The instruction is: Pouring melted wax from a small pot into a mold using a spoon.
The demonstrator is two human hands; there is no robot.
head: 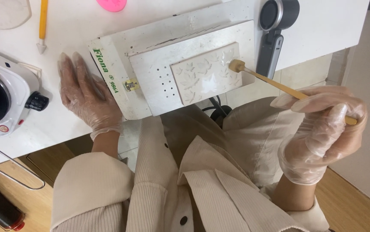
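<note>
Head view. Cream corduroy sleeves [159, 193] fill the lower frame, nearest the camera, and hide the near edge of the white counter [339, 25]. Right hand [322, 133], in a clear glove, is curled closed round a wooden stick [288, 89]; the stick's far end, a small blunt block, touches the upper right corner of a white embossed mould [206, 74]. That mould lies on a white perforated plate [159, 83], itself on a white box-shaped base [112, 81] at the counter's edge. Left hand [86, 96], also gloved, lies flat with fingers spread, holding nothing, its palm on the counter and its fingers against the base's left side. Partly cut off: a white hotplate [4, 94] at left, a wire handle [9, 169], a pink object [112, 4] and an orange-handled tool [43, 25] at top. Whatever the black device [273, 38] is cannot be made out.
</note>
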